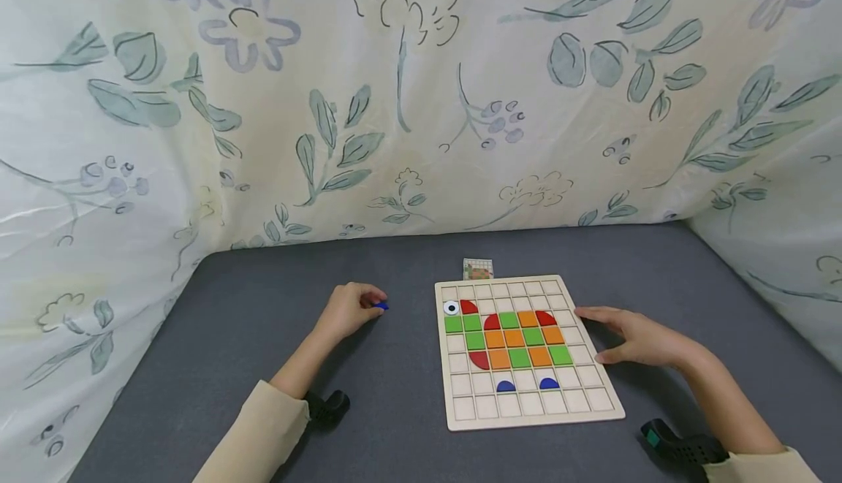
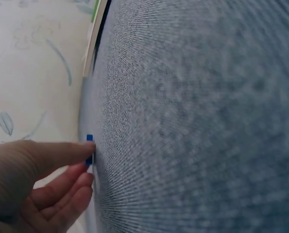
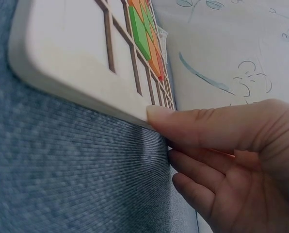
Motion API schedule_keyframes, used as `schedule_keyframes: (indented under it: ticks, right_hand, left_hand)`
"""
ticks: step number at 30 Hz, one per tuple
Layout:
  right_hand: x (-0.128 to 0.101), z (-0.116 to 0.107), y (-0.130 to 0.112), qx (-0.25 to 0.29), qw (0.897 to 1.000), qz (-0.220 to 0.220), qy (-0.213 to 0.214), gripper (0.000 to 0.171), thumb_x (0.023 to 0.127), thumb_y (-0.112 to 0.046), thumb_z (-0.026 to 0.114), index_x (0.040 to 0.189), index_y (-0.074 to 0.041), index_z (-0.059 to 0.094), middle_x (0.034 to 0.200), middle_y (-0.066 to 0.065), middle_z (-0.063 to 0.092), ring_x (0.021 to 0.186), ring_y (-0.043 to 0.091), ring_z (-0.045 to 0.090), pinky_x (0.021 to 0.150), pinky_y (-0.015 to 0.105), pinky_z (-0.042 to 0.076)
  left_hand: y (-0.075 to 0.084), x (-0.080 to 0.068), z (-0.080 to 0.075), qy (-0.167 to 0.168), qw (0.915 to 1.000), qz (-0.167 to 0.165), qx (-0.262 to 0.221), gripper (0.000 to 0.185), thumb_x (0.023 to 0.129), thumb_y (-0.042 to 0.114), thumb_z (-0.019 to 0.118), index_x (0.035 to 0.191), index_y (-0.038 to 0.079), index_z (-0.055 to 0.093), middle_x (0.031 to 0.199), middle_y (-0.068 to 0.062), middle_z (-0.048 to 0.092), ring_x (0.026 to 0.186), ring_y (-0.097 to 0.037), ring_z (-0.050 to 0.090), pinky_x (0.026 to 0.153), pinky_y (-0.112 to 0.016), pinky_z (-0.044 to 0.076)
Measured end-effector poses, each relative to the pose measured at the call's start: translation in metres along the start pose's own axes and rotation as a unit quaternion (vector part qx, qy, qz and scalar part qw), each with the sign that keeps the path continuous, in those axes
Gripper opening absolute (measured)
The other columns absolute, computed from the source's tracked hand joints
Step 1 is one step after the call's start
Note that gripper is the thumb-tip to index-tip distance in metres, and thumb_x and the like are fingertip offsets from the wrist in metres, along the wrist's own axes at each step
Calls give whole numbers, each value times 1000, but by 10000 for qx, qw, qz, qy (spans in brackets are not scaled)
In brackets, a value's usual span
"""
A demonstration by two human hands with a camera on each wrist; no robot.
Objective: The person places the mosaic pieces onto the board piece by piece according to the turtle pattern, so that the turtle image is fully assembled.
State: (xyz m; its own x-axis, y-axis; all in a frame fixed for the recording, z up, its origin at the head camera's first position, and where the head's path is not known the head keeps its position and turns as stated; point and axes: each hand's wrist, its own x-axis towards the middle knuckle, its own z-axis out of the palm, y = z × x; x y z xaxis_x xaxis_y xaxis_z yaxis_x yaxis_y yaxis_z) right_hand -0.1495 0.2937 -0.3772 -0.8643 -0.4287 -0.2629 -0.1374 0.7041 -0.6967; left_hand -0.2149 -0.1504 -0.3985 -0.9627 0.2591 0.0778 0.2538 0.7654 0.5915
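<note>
The person's left hand (image 1: pixel 347 310) lies on the grey table (image 1: pixel 263 337), and its fingers (image 2: pixel 69 150) are curled onto a small blue piece (image 1: pixel 381 306). The left wrist view shows that piece (image 2: pixel 89 149) pinched at the fingertips, touching the table surface. A cream sleeve (image 1: pixel 256 435) covers the forearm behind the hand, with a black strap (image 1: pixel 327 407) at the wrist.

The right hand (image 1: pixel 634 337) rests flat beside the right edge of the wooden grid board (image 1: pixel 526 417). Its fingers are nearly straight and grip nothing. In the right wrist view the thumb (image 3: pixel 202 127) presses against the board's edge (image 3: pixel 76 92), while the other fingers (image 3: pixel 198 174) lie relaxed on the cloth below it. A second black strap (image 1: pixel 680 446) sits at that wrist.

The board lies between the two hands, touching the right one and well apart from the left. Set in its cells, inward from the right hand, are orange squares (image 1: pixel 514 338), green squares (image 1: pixel 508 320), red curved pieces (image 1: pixel 545 317), two blue half-rounds (image 1: pixel 505 386) towards the near edge, and a white eye piece (image 1: pixel 451 308) at the far left corner.

Just beyond the board's far edge sits a small pattern card (image 1: pixel 477 269). Behind everything hangs a pale curtain printed with flowers and leaves (image 1: pixel 395 103), closing in the table on three sides.
</note>
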Motion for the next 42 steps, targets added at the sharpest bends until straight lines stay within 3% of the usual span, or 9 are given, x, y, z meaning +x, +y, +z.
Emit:
schedule_keyframes:
  ticks: [6,11,18,24,33,42]
  right_hand:
    - [-1,-1,0,-12,10000,-32,9,82,71,-21,78,136,8,36,137,34,33,125,55,26,92,68,28]
    - [0,0,0,-45,10000,-18,7,82,71,-22,77,136,7,37,137,34,33,125,54,26,92,68,28]
    - [-1,0,0,-45,10000,-15,-12,81,72,-23,77,136,6,37,137,33,34,125,54,27,92,67,28]
    - [-1,0,-1,-31,9999,-115,22,80,73,-22,77,136,7,37,137,33,34,126,54,26,93,67,28]
    - [-2,0,-2,-58,9999,-132,4,78,74,-23,76,136,7,38,137,32,34,126,54,27,92,68,27]
    - [-2,-1,-1,-44,9996,-287,32,76,75,-20,75,136,7,38,138,31,35,126,53,27,93,67,27]
  left_hand:
    - [21,1,2,-47,9996,275,-103,19,75,10,75,94,8,72,82,0,68,72,-11,60,66,-29,50]
    - [55,4,7,-289,9969,722,-73,21,77,12,74,98,9,71,87,0,68,74,-10,59,68,-27,50]
    - [106,9,23,-902,9870,1327,-41,25,79,13,72,103,9,70,87,0,68,78,-16,58,65,-22,46]
    - [137,16,44,-1287,9768,1706,144,24,81,17,72,104,15,70,86,4,68,76,-9,57,62,-14,43]
    - [181,30,87,-1790,9513,2420,663,18,83,20,69,102,20,71,88,11,67,81,-1,58,68,-10,40]
    - [211,44,119,-1921,9405,2547,1169,14,83,22,69,97,23,71,78,15,59,69,2,49,60,-9,37]
